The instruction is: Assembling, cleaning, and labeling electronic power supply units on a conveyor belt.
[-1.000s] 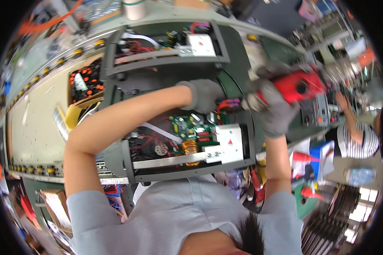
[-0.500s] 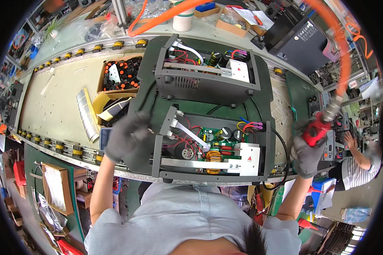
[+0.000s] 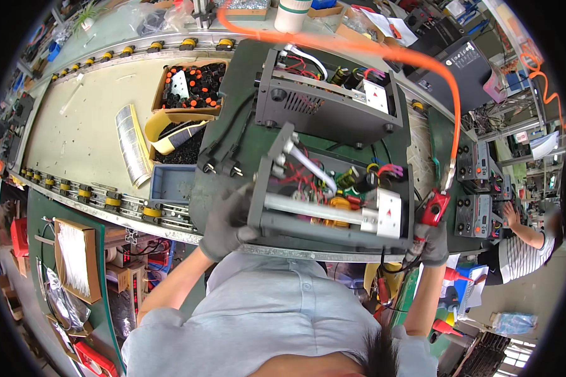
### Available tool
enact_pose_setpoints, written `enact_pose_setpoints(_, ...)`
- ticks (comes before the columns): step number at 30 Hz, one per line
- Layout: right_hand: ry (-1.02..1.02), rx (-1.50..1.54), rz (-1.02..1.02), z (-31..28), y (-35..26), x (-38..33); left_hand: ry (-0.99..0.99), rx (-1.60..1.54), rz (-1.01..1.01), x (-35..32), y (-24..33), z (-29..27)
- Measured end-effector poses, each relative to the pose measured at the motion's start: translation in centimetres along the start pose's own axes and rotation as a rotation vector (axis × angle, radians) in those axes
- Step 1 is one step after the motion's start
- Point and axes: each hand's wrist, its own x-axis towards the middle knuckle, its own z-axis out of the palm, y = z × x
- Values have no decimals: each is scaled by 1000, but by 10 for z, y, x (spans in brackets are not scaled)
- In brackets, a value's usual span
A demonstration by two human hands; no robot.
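1 boxy grey chassis (image 3: 321,230) clamped by gloved left hand (image 3: 228,226), red tool (image 3: 435,207) by right hand (image 3: 433,245).

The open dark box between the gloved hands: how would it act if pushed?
The box probably feels stiff, being straight-sided. It may be heavy for its size, given the orange coil inside. Its exposed white cable could snag.

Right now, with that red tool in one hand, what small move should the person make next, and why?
Probably steady the nearer grey casing with the left hand before bringing the red tool any closer: that hand is at the casing's left end, the right hand holds the tool, and the open top leaves wires exposed.
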Motion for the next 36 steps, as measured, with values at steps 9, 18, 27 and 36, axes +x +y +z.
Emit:
enact_pose_setpoints(9,-91,206,192,34,-45,46,-7,-275,-178,24,50,-54)
enact_pose_setpoints(18,-155,39,242,53,-63,65,-188,-368,-447,65,63,-76)
enact_pose_setpoints(27,-365,670,-247,1,-100,99,-379,-217,-495,93,28,-90)
enact_pose_setpoints(36,-92,-12,-352,-15,-141,172,14,420,215,181,-48,-62)
